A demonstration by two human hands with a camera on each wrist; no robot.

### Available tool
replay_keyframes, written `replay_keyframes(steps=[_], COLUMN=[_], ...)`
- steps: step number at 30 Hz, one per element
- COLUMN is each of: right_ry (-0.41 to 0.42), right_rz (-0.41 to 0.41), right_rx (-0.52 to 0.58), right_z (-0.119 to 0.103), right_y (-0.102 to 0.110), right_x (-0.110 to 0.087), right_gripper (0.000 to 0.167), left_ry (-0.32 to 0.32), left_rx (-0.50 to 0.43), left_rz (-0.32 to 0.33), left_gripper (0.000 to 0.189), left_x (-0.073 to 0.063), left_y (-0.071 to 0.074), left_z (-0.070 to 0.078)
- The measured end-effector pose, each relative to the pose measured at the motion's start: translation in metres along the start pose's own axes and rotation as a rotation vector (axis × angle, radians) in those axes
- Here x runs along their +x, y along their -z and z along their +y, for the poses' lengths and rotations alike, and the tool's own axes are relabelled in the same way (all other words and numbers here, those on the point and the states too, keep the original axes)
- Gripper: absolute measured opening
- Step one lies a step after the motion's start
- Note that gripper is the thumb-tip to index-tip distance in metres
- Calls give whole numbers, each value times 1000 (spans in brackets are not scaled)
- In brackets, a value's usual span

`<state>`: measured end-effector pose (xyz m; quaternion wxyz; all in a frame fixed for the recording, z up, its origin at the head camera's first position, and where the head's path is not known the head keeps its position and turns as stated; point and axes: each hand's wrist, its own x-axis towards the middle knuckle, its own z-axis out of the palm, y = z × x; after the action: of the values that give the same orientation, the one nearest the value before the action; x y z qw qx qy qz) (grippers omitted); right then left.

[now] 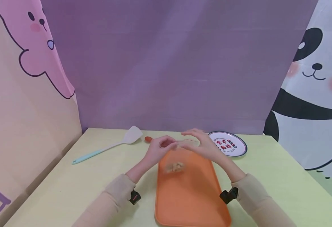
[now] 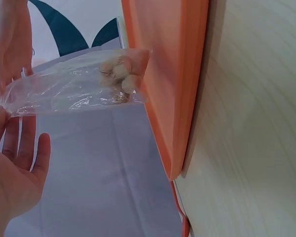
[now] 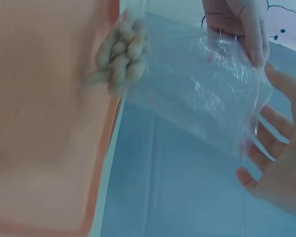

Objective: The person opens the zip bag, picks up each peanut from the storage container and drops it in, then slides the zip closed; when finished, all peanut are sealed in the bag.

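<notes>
A clear plastic bag point(image 2: 64, 91) hangs by its mouth over an orange tray point(image 1: 192, 201), with several unshelled peanuts point(image 3: 124, 54) gathered at its bottom. Near the mouth, my left hand point(image 1: 161, 148) pinches the bag's edge between thumb and fingers. Opposite it is my right hand point(image 1: 204, 145), thumb and fingers spread wide, the tips right at the bag's mouth. The red zip line shows between them in the head view. In that view the peanuts look blurred above the tray's far half.
A spatula point(image 1: 132, 135) with a pale blue handle lies at the left of the table. Behind my left hand an orange spoon-like end point(image 1: 148, 139) shows. A white plate point(image 1: 234, 143) with red characters and a dark rim sits at the back right, partly behind my right hand.
</notes>
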<state>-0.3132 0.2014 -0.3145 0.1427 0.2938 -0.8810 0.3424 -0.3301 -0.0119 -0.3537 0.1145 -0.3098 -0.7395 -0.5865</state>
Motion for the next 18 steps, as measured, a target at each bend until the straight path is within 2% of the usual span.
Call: replay_keyframes(steps=[4,8,15,18], right_ry=[-31,-14,63,59], right_rz=[-34,-45,-15,-3], right_rx=[25,31,-8,6], right_z=[-5,-5,-9,-8], right_y=[-3,-7,-9,-7], right_x=[4,7,8,6], right_gripper=[23,10,8,7], left_ry=[-4,12,12,-7], left_rx=[33,68,78,95], left_rz=[8,19,19,16], left_gripper=[15,15,15,13], left_x=[0,-3,-4,-5], left_y=[-1,-2,0,3], left_z=[1,0,4,17])
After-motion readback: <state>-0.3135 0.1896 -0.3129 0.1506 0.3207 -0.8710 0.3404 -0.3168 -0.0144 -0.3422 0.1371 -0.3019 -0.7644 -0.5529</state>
